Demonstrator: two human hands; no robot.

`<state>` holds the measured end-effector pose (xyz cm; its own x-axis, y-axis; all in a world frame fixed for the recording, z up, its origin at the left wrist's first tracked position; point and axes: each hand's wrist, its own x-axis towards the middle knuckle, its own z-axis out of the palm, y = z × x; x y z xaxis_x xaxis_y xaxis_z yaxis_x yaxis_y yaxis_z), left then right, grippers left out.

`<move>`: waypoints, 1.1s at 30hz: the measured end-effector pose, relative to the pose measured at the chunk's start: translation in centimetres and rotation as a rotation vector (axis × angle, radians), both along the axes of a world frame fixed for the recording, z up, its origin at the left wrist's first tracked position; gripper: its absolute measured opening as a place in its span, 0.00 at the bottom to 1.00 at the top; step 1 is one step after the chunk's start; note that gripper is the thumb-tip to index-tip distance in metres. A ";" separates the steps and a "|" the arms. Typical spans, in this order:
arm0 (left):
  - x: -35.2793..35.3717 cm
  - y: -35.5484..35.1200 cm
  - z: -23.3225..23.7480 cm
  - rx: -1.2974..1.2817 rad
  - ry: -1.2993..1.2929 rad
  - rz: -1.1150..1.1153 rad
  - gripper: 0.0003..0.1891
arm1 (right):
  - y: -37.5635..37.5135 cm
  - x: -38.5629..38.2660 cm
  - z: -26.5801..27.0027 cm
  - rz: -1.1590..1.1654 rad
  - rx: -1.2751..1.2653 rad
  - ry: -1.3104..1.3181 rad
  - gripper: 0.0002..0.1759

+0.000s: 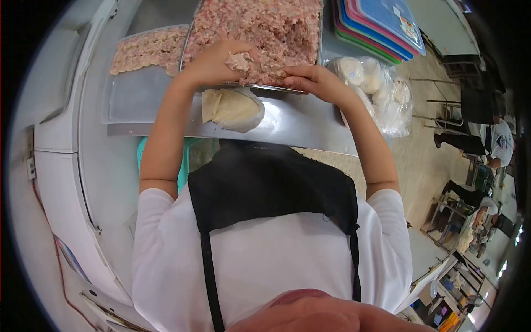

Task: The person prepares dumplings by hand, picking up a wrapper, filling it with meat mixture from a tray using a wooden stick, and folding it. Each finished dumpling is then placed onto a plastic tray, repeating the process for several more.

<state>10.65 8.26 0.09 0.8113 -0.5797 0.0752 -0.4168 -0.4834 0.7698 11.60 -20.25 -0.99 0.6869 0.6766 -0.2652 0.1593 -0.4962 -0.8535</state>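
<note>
A large metal tray (320, 39) full of pink ground meat mixture (249, 22) lies at the top middle. My left hand (224, 62) is at its front left, fingers curled round a clump of the meat. Over the front right edge, my right hand (315, 82) pinches something small that I cannot make out, beside the meat. A stack of thin dough wrappers (232, 109), partly in clear plastic, rests on the metal table (287, 124) just below the tray. To the left, a translucent tray (135, 99) bears rows of filled dumplings (146, 52).
Plastic bags of pale dough balls (370, 77) lie right of the meat tray, below stacked coloured lids (381, 27). A teal crate (191, 155) stands under the table edge. White appliances (55, 138) line the left. Two people (498, 141) (481, 202) are far off at right.
</note>
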 end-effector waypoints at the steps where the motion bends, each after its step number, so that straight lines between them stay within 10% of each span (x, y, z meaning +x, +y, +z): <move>1: -0.1 -0.1 -0.9 -0.016 -0.055 0.076 0.17 | -0.4 0.5 -0.5 -0.013 -0.012 -0.019 0.21; 6: -0.5 -0.9 -2.6 -0.081 0.087 0.456 0.18 | -0.6 0.4 3.0 -0.080 -0.363 -0.849 0.16; 12: -0.7 -1.2 -2.5 -0.045 0.426 0.551 0.26 | -0.7 0.1 -0.8 -0.078 -0.351 -0.806 0.13; 15: -2.7 -0.9 -1.7 -0.068 0.021 0.628 0.32 | -3.3 1.5 1.3 -0.059 -0.664 -0.683 0.15; 23: -1.5 -1.0 1.3 -0.046 -0.135 0.149 0.28 | -0.3 -2.9 3.4 -0.057 0.065 -0.259 0.20; 33: -0.1 0.5 -1.8 0.000 0.103 0.270 0.26 | 0.6 -3.1 2.9 -0.169 -0.172 -0.701 0.17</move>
